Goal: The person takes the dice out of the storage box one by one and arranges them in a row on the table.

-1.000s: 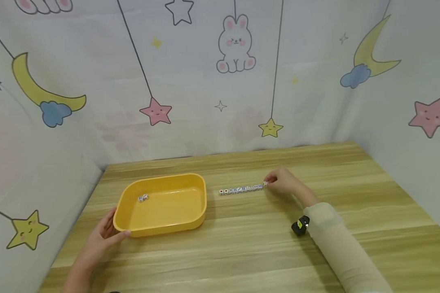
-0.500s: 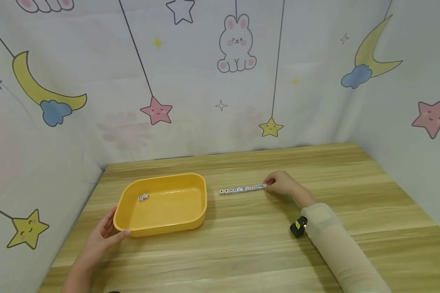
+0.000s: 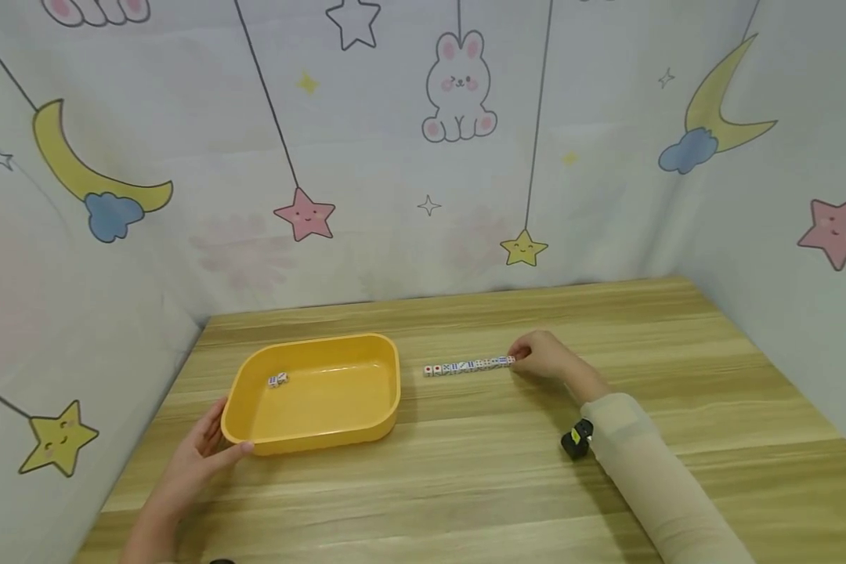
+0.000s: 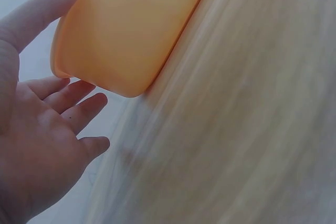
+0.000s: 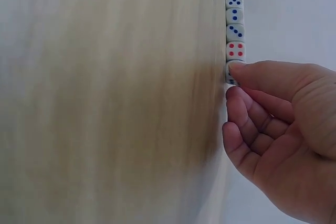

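Observation:
A row of small white dice [image 3: 471, 365] with red and blue pips runs across the table right of the yellow tray [image 3: 324, 435]. At the row's right end, my right hand [image 3: 544, 355] pinches the last die [image 5: 231, 72] between thumb and fingers, close against a die with four red pips [image 5: 236, 51]. My left hand [image 3: 193, 462] rests at the tray's near left corner, thumb [image 4: 42, 11] at the rim and fingers loosely extended along the outer wall. Two more dice [image 3: 278, 380] lie inside the tray, toward its left side.
The wood-grain table [image 3: 430, 501] meets a white cloth wall [image 3: 366, 258] printed with stars, moons and a rabbit. A small black device [image 3: 576, 440] with a yellow mark sits by the right sleeve [image 3: 656, 470].
My right hand has brought its die slightly down and left against the end of the row, where a small gap showed earlier. My left hand and the tray stay in place.

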Demonstrator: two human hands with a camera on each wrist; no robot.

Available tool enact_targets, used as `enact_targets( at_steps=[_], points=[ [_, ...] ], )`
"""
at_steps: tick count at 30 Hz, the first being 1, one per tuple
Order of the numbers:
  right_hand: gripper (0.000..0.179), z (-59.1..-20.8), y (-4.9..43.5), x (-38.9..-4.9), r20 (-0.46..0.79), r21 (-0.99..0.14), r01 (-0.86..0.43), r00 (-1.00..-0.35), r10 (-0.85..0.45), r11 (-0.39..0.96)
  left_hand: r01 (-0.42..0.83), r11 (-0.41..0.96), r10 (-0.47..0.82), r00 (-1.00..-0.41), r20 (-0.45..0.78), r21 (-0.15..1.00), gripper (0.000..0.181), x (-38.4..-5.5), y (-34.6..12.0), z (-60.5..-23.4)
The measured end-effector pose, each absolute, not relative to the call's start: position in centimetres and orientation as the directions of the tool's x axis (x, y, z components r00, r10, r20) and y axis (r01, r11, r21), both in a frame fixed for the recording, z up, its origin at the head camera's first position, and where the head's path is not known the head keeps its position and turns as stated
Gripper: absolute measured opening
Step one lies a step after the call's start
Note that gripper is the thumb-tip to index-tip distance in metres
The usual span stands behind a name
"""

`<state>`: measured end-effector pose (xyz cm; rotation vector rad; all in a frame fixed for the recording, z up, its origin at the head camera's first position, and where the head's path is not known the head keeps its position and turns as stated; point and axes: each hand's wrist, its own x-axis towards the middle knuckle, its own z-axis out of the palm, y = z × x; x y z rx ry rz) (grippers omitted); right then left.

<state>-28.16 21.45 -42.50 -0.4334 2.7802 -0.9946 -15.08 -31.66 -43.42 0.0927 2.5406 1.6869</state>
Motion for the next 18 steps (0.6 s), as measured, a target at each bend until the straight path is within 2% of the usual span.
enact_targets(
  at_steps=[5,9,18],
  points=[
    [0.033,-40.9,21.7,-28.2,-0.053,-0.603,-0.219,-0.948,-0.312,0.767,-0.004,0.396,0.094,-0.995,-0.045,0.918,0.088,-15.0,-31.6,-43.3],
    [0.038,-38.7,21.0,-28.6,-0.034,-0.642,-0.239,-0.940,-0.338,0.729,-0.004,0.404,0.090,-0.995,-0.044,0.915,0.088,-15.1,-31.6,-43.3],
    [0.036,-32.8,15.7,-29.3,0.076,-0.655,-0.364,-0.903,-0.422,0.662,-0.002,0.380,0.098,-0.994,-0.042,0.925,0.089,-15.1,-31.4,-43.0]
  ],
)
